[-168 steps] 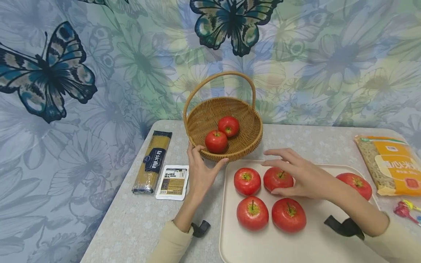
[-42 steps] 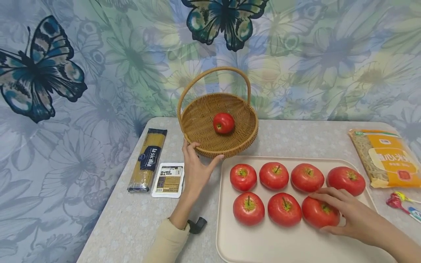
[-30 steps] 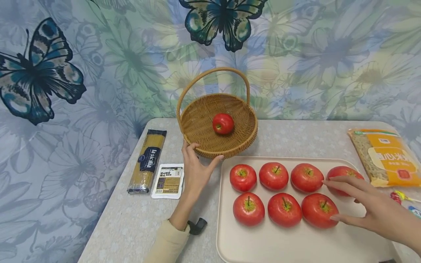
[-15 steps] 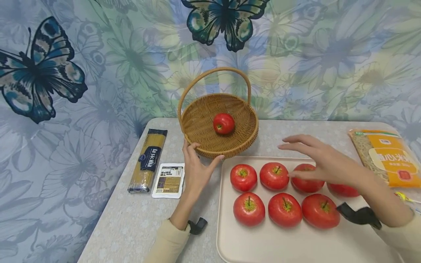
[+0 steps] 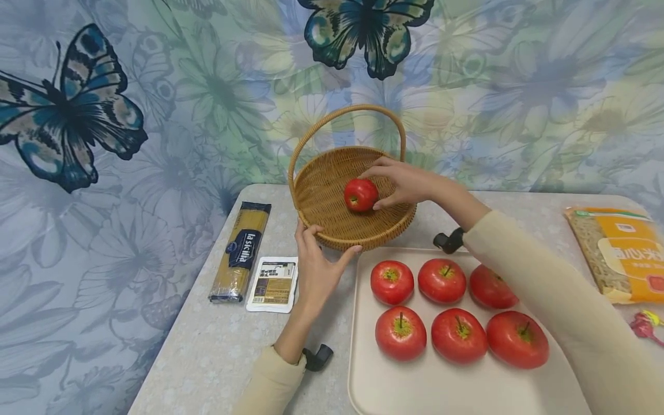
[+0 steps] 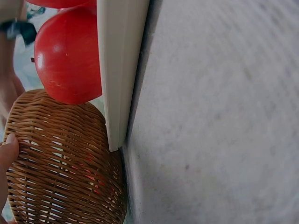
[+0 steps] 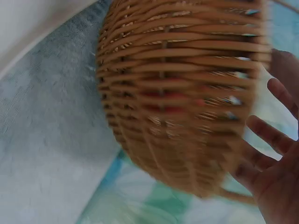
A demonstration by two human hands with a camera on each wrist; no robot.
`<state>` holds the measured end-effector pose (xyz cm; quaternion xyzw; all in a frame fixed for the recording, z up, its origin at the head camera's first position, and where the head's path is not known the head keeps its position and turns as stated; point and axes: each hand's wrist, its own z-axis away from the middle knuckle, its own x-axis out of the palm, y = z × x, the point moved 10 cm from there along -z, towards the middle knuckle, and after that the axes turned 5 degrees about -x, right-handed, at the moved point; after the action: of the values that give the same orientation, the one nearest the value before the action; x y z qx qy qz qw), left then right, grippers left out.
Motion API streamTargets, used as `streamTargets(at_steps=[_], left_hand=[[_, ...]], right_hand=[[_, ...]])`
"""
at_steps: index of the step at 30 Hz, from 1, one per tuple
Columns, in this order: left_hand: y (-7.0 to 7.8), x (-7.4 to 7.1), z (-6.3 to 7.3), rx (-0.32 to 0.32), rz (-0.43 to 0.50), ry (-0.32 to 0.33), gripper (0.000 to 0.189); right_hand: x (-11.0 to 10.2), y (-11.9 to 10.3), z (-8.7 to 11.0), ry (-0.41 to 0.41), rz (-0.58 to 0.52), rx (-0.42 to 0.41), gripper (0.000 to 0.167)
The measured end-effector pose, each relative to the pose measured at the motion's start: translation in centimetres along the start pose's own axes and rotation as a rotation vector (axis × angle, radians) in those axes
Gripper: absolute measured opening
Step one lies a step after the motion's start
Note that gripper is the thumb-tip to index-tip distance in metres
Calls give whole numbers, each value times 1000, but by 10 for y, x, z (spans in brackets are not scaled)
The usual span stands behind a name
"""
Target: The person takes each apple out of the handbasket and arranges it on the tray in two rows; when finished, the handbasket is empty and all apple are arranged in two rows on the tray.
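Note:
The wicker basket point(image 5: 332, 167) stands tilted toward me at the back of the table, one red apple point(image 5: 360, 196) inside it. My left hand point(image 5: 317, 276) holds the basket's front rim, fingers over the left edge and thumb along the front. My right hand point(image 5: 402, 181) reaches over the basket's right side, with fingertips at the apple's top and thumb at its lower right. In the right wrist view, the fingers point(image 7: 271, 133) are spread past the basket rim. Several red apples point(image 5: 400, 333) lie in two rows on the beige tray point(image 5: 415, 392); my right sleeve hides part of it.
A spaghetti pack point(image 5: 240, 253) and a white packet point(image 5: 273, 285) lie left of the basket. On the right are an orange-labelled bag point(image 5: 622, 253) and wrapped lollipops point(image 5: 645, 324). A patterned butterfly cloth point(image 5: 218, 86) hangs behind the table.
The other basket apple has gone, and the tray's front row has gained an apple. My right hand has let go of that one and moved left into the basket. My left hand stays put.

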<state>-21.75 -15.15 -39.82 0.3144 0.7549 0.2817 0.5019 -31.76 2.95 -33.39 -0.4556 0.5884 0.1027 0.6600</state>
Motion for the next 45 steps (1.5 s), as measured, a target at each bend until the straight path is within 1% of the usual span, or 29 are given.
streamTargets(at_steps=[2,5,7,9,13,16,21,25,27,29,32,34,36,38,40,41,45], left_hand=[[-1,-2,0,-3,-4,7,83],[-1,-2,0,3,-6,10,82],[0,-1,1,6,-1,7,82],[0,-1,1,9,1,5,82],[0,-2,2,17,0,13,80],[1,-4,1,30,-3,21,79],[4,-5,0,37,-11,20,80],[4,-5,-1,35,-8,16,81],[2,-4,-1,30,-7,14,81],[1,-3,-1,26,-9,17,81],[0,-4,0,26,-13,19,81],[1,-4,1,31,-14,20,81],[2,-4,1,32,-11,19,81],[1,-4,1,27,-11,15,81],[0,-4,1,21,-12,13,82],[0,-4,0,16,-11,12,82],[-3,-2,0,-3,-18,5,85]], right_hand=[[11,10,-16,-34,-1,18,67],[27,21,-35,-68,2,38,71],[36,25,-44,-84,-6,44,72],[43,29,-50,-101,-5,48,70],[54,37,-56,-134,-23,69,64],[58,44,-58,-135,-48,108,62],[55,52,-59,-104,-50,154,63],[51,52,-59,-83,-22,150,63],[47,50,-56,-64,-21,136,63],[42,46,-52,-32,-32,117,63],[27,35,-40,53,-56,69,62],[15,26,-28,116,-110,37,62],[4,18,-14,166,-199,4,62],[-6,10,2,205,-281,-11,63],[-14,5,21,234,-340,-4,65],[-17,3,31,248,-356,6,65],[-27,-3,79,291,-362,55,68]])
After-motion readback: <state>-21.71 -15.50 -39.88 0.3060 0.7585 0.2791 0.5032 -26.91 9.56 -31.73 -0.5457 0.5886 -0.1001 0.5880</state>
